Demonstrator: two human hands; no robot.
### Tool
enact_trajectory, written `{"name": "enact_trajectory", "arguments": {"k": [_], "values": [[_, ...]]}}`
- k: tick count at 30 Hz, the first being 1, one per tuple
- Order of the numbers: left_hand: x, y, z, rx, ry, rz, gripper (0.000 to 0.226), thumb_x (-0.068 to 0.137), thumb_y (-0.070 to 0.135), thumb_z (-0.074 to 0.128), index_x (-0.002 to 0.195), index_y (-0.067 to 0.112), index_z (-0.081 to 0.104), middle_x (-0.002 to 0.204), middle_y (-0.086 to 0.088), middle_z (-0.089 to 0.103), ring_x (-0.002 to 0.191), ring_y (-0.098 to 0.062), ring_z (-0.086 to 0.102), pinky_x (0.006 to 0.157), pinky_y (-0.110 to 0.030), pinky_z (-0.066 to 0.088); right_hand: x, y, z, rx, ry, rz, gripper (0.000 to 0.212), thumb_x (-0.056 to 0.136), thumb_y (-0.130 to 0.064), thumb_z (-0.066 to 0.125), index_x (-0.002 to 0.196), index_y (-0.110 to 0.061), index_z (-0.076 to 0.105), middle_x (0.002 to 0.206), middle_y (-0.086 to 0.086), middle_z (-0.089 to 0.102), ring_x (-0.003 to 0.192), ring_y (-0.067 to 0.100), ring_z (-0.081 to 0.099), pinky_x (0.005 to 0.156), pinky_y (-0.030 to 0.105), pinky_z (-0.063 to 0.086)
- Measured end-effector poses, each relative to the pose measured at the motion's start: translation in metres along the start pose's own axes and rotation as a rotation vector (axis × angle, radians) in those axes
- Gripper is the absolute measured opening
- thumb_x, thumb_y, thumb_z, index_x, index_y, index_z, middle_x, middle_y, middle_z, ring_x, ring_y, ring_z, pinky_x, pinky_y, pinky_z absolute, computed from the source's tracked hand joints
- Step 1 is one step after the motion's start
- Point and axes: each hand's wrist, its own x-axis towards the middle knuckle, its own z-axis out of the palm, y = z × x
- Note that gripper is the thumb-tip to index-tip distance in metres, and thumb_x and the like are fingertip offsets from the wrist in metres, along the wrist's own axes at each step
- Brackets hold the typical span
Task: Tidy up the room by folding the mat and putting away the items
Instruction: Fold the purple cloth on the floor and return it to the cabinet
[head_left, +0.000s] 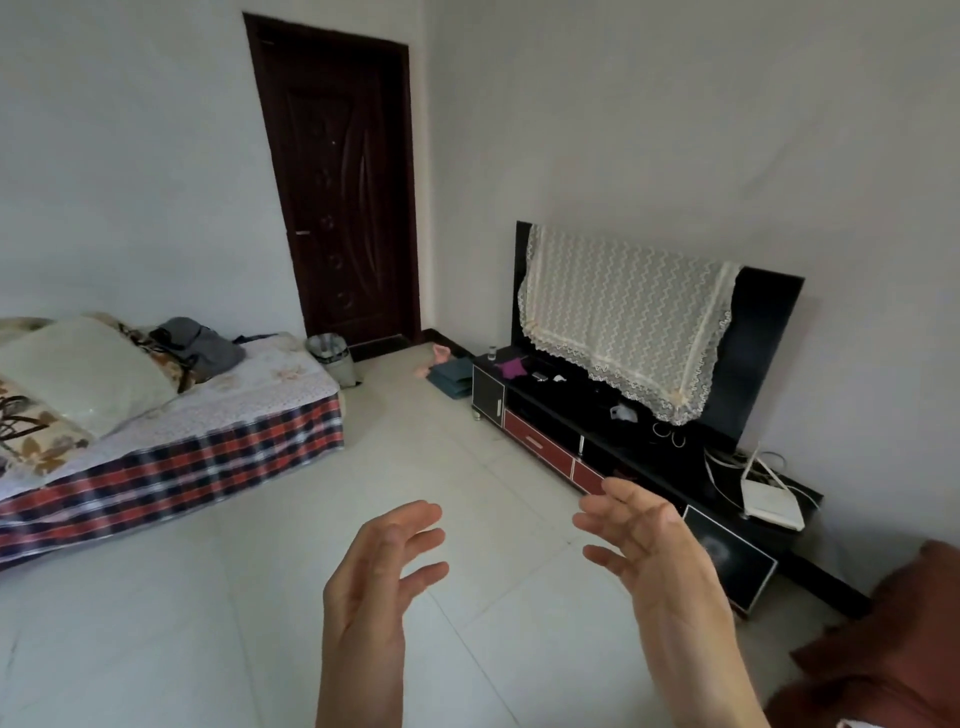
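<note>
Blue-grey folded mat (450, 382): flat on the pale tiled floor (156, 623), centre of frame, just beside the left end of the low black TV cabinet with red drawers (540, 447). Well apart from both my hands.

Pink items (439, 357) on the floor touching or just behind the mat; too small to tell what they are.

My left hand (384, 566), lower centre: palm turned inward, fingers spread and loosely bent, holding nothing. My right hand (649, 545), lower centre-right: palm facing the left one, fingers apart, nothing in it either. Both are raised over bare floor, with a gap between them.

On the cabinet top:
- small purple thing (510, 368) near the left end
- black flat-screen TV (763, 338), mostly draped by a cream lace cover (623, 322)
- white router with antennas (769, 506) at the right end, cables beside it

Dark brown wooden door (343, 197), upper centre, closed. Lined waste bin (332, 356) between the door and the bed.

Bed with red-and-navy plaid skirt (208, 457), left of frame. On it: grey backpack (200, 345) and pale pillow (88, 374).

Reddish-brown fabric (893, 649) in the lower right corner; cannot tell what it belongs to.
</note>
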Motion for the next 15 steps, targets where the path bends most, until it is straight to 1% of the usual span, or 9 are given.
{"name": "enact_trajectory", "arguments": {"k": [2, 4, 6, 9, 12, 15], "values": [[0.021, -0.009, -0.009, 0.011, 0.005, -0.004, 0.063, 0.075, 0.063, 0.053, 0.109, 0.014, 0.072, 0.115, -0.003, 0.074, 0.105, -0.022, 0.071, 0.079, -0.036, 0.062, 0.018, 0.008, 0.016, -0.001, -0.002, 0.000, 0.087, 0.063, -0.080, 0.066, 0.117, -0.012, 0.066, 0.107, 0.016, 0.074, 0.102, 0.033, 0.070, 0.079, 0.040, 0.053], [0.038, -0.016, -0.012, 0.018, 0.003, -0.002, 0.066, 0.074, 0.064, 0.053, 0.110, 0.012, 0.072, 0.114, -0.003, 0.075, 0.105, -0.022, 0.071, 0.080, -0.031, 0.061, 0.033, 0.012, 0.026, 0.008, -0.003, -0.013, 0.091, 0.061, -0.083, 0.066, 0.118, -0.013, 0.066, 0.108, 0.016, 0.073, 0.101, 0.032, 0.070, 0.078, 0.037, 0.056], [0.054, -0.022, -0.014, 0.018, -0.004, -0.005, 0.062, 0.074, 0.064, 0.052, 0.107, 0.016, 0.074, 0.114, -0.002, 0.075, 0.104, -0.021, 0.071, 0.080, -0.030, 0.061, 0.045, 0.015, 0.034, 0.016, -0.001, -0.024, 0.093, 0.060, -0.084, 0.067, 0.119, -0.012, 0.065, 0.109, 0.017, 0.073, 0.101, 0.032, 0.070, 0.079, 0.037, 0.057], [0.081, -0.026, -0.013, 0.023, -0.035, 0.008, 0.049, 0.075, 0.065, 0.051, 0.098, 0.029, 0.077, 0.115, -0.001, 0.074, 0.106, -0.021, 0.071, 0.081, -0.029, 0.061, 0.066, 0.022, 0.042, 0.006, -0.004, -0.038, 0.094, 0.061, -0.083, 0.066, 0.121, -0.011, 0.065, 0.110, 0.018, 0.072, 0.103, 0.033, 0.070, 0.083, 0.044, 0.053], [0.106, -0.030, -0.007, 0.030, -0.048, 0.018, 0.048, 0.077, 0.064, 0.051, 0.099, 0.030, 0.076, 0.117, -0.001, 0.074, 0.106, -0.021, 0.071, 0.081, -0.028, 0.061, 0.089, 0.025, 0.046, -0.009, -0.002, -0.053, 0.092, 0.063, -0.083, 0.065, 0.122, -0.012, 0.065, 0.111, 0.017, 0.072, 0.105, 0.033, 0.069, 0.084, 0.043, 0.052], [0.136, -0.042, 0.005, 0.046, -0.063, 0.016, 0.046, 0.078, 0.062, 0.050, 0.099, 0.031, 0.076, 0.117, -0.001, 0.073, 0.107, -0.021, 0.070, 0.081, -0.031, 0.061, 0.119, 0.030, 0.048, -0.016, -0.013, -0.070, 0.081, 0.069, -0.082, 0.062, 0.120, -0.019, 0.068, 0.113, 0.017, 0.072, 0.108, 0.032, 0.068, 0.087, 0.043, 0.051]]}}
